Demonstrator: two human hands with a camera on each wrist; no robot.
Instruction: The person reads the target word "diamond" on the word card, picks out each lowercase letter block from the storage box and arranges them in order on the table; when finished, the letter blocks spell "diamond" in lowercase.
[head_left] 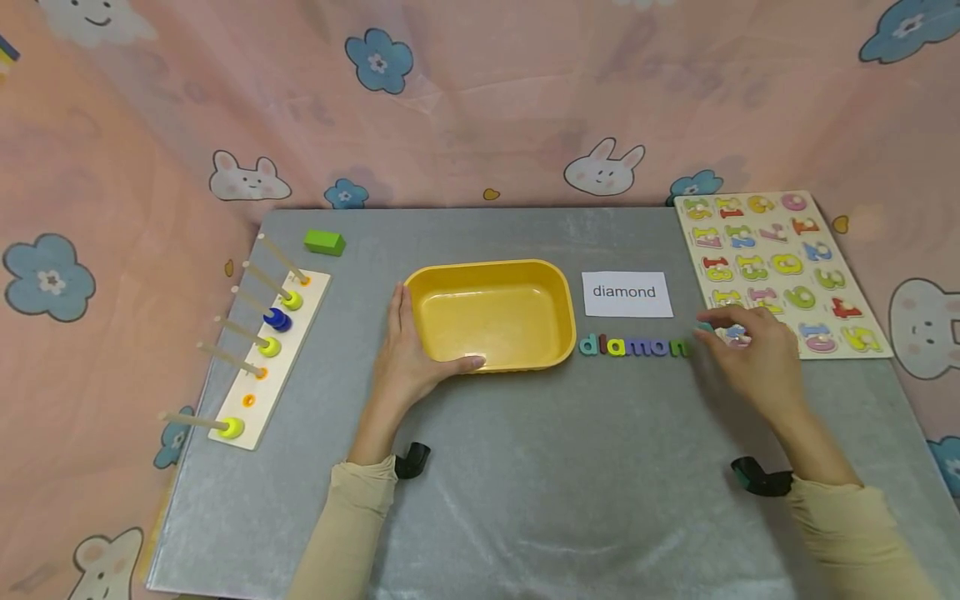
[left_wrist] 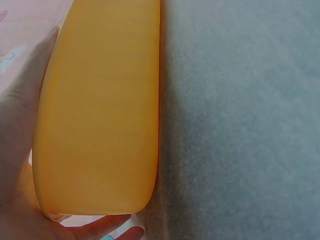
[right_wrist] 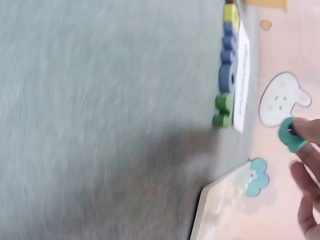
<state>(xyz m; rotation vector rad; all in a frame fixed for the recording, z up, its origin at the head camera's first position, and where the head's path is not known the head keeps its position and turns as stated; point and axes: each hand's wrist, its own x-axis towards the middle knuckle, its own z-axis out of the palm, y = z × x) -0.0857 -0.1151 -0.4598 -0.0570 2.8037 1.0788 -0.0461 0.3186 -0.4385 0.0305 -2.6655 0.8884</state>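
Note:
My left hand (head_left: 401, 354) holds the yellow plastic tray (head_left: 480, 267) by its near left corner, thumb over the front rim and fingers along the left side. In the left wrist view the tray's wall (left_wrist: 100, 110) fills the space beside that hand. Between thumb and fingertips, my right hand (head_left: 757, 358) pinches a small teal letter (right_wrist: 286, 136) with a round hole, raised off the table. It is just right of a row of coloured letters (head_left: 635, 347) reading "diamon", whose last is a green n (head_left: 678, 347). Above the row lies a white card (head_left: 630, 306) printed "diamond".
A number puzzle board (head_left: 868, 317) lies at the right, partly behind my right hand. On the left stands a peg board (head_left: 277, 371) with upright dowels and coloured rings. A green block (head_left: 324, 242) is near the back edge, before a pink patterned cloth (head_left: 480, 108).

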